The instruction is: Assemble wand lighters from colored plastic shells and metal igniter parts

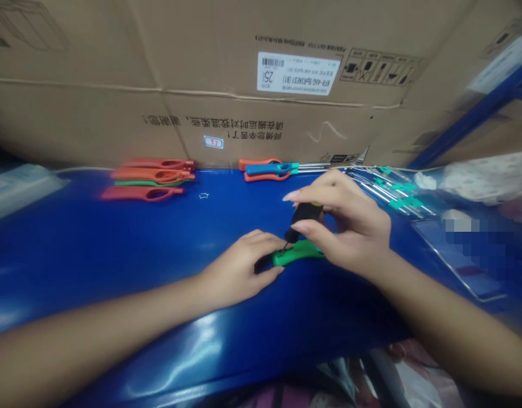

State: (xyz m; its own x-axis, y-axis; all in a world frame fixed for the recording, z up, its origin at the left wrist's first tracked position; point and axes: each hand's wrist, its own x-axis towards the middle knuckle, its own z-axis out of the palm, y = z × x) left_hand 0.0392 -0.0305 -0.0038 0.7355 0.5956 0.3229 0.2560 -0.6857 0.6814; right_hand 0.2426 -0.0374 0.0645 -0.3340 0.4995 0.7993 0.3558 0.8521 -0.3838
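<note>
A green lighter handle [301, 253] lies on the blue table in front of me. My left hand [244, 263] pinches its left end, next to a dark part that the fingers partly cover. In my right hand [350, 224] is a black screwdriver [302, 218], held tilted, its thin shaft reaching down to the left end of the green handle. Whether the tip sits in a screw is too small to tell. The right hand hides the handle's far right end.
Red, orange and green lighter handles [150, 180] lie at the back left. Blue and orange lighters with metal tubes [272, 169] lie at the back middle. Loose metal tubes with teal parts [392, 190] and a phone-like flat object [460, 260] are at right. A cardboard box [201, 56] walls the back.
</note>
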